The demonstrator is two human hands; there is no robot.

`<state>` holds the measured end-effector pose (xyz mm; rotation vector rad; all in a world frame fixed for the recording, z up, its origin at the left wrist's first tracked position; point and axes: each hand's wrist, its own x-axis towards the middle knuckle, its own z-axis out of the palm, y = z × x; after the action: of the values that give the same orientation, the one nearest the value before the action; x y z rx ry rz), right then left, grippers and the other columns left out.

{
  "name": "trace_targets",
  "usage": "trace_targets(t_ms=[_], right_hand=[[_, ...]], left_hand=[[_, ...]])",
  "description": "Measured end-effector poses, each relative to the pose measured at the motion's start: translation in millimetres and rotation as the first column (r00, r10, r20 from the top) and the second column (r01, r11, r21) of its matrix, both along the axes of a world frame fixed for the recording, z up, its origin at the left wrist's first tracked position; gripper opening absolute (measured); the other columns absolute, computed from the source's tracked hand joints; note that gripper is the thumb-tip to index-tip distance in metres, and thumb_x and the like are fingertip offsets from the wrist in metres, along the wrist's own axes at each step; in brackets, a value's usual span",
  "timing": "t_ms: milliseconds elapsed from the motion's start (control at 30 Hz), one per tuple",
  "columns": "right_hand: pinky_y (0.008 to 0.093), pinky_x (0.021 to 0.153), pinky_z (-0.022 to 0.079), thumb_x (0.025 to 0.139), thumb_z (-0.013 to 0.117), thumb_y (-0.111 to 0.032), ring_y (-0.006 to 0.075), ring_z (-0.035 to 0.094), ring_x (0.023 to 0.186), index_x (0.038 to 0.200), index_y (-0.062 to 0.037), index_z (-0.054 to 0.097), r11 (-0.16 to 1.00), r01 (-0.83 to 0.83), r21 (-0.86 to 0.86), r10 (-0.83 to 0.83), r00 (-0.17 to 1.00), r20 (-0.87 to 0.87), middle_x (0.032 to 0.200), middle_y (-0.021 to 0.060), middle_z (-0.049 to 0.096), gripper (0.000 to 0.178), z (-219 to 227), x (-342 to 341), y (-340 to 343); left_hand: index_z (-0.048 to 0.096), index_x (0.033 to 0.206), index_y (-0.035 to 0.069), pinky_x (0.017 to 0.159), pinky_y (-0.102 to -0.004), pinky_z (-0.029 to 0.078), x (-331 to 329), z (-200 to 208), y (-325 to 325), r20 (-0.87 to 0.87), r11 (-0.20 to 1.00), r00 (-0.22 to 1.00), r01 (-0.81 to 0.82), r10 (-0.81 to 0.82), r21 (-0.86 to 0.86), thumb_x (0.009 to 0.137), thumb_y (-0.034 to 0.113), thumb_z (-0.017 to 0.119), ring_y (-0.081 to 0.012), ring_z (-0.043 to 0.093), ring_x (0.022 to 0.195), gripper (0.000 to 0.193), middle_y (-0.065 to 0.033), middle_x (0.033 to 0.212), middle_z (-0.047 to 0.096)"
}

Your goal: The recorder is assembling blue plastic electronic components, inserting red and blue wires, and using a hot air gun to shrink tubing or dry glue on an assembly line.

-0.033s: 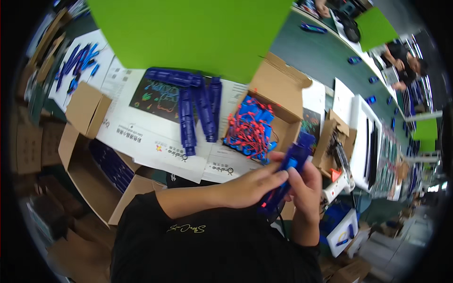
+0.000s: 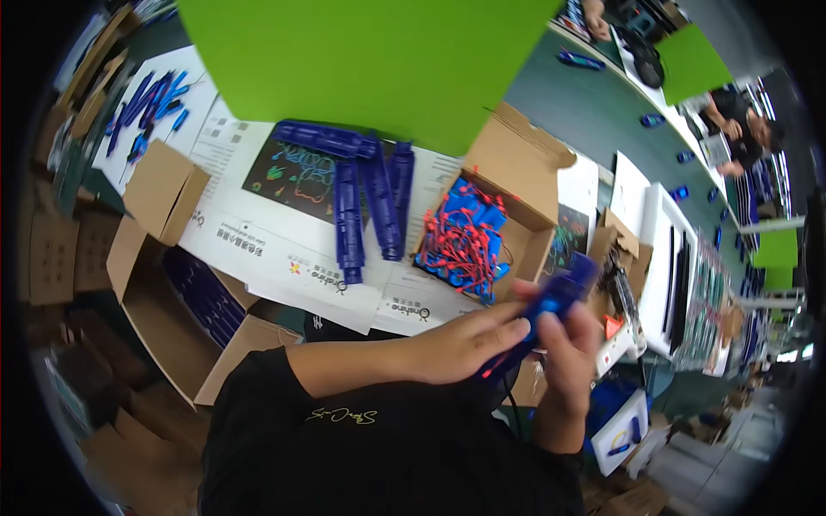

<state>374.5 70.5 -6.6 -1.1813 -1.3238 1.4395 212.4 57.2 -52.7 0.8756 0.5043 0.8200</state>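
In front of my body, both hands close round one long dark blue plastic casing (image 2: 566, 284). It tilts up to the right and is blurred at its upper end. My left hand (image 2: 469, 344) grips its lower left side, thumb on top. My right hand (image 2: 570, 348) holds it from the right, its thumb pressed near a bright blue piece (image 2: 549, 304) set in the casing. A bit of red shows at the lower end. Just beyond my hands, an open cardboard box (image 2: 527, 245) contains several blue wrapped parts with red leads (image 2: 465, 236).
Several similar casings (image 2: 348, 219) lie on the white-covered table, before a green panel (image 2: 370, 69). At the left, a carton (image 2: 155, 335) contains more casings. A power strip (image 2: 615, 351) and small box of tools (image 2: 615, 267) are at the right. Another person (image 2: 736, 129) works across the table.
The casing has swung slightly to the right and leans over more, with my right hand moving along with it. The whole view has shifted a little.
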Motion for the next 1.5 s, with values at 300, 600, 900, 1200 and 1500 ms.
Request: trace_targets(t_ms=[300,600,900,1200,1500], right_hand=[[0.0249,0.066,0.049,0.089,0.055,-0.024,0.0103,0.058,0.074,0.104,-0.0024,0.059,0.913,0.214,0.347,-0.324,0.898,0.299,0.091,0.0056,0.063,0.027,62,81,254],[0.0407,0.057,0.055,0.084,0.058,-0.005,0.0254,0.063,0.068,0.091,0.0003,0.055,0.772,0.532,-0.348,-0.621,0.746,-0.24,0.073,0.0119,0.057,0.01,-136,62,428],[0.0323,0.072,0.05,0.08,0.058,-0.014,0.0247,0.065,0.081,0.104,-0.0025,0.063,0.889,-0.115,0.444,-0.28,0.631,0.724,0.092,0.0173,0.066,0.028,15,52,294],[0.0287,0.077,0.051,0.082,0.065,-0.007,0.016,0.062,0.084,0.115,0.0021,0.047,0.986,-0.058,0.158,0.044,0.995,0.09,0.096,0.0107,0.062,0.039,44,27,53],[0.0238,0.058,0.05,0.088,0.054,-0.008,0.0108,0.06,0.062,0.098,0.0033,0.052,0.986,0.002,-0.166,0.014,0.995,0.097,0.075,0.0066,0.061,0.016,37,59,23]], left_hand=[[0.058,0.109,0.006,0.083,-0.0358,0.042,-105,5,29,-0.447,0.526,0.294,-0.306,0.845,0.793,0.078,-0.005,0.049,-0.0254,0.052,0.097,0.035,-0.0128,0.11,0.054],[0.065,0.095,0.012,0.083,-0.0369,0.044,-137,-23,59,-0.529,0.401,0.211,0.445,0.822,0.801,0.063,0.002,0.061,-0.0268,0.051,0.098,0.034,-0.0073,0.115,0.055],[0.054,0.095,0.002,0.059,-0.0225,0.046,-132,13,77,-0.091,0.243,0.232,-0.795,0.968,0.556,0.085,-0.002,0.055,-0.0111,0.058,0.066,0.011,-0.0061,0.084,0.061],[0.046,0.1,0.006,0.06,-0.0261,0.048,2,40,62,0.267,0.838,0.806,-0.445,0.528,-0.316,0.09,0.01,0.053,-0.0151,0.06,0.067,0.013,-0.0065,0.082,0.058],[0.036,0.132,-0.001,0.08,-0.028,0.048,-17,34,41,0.137,0.976,0.966,0.212,-0.218,0.053,0.091,0.034,0.052,-0.0196,0.061,0.095,0.056,-0.0138,0.109,0.058]])
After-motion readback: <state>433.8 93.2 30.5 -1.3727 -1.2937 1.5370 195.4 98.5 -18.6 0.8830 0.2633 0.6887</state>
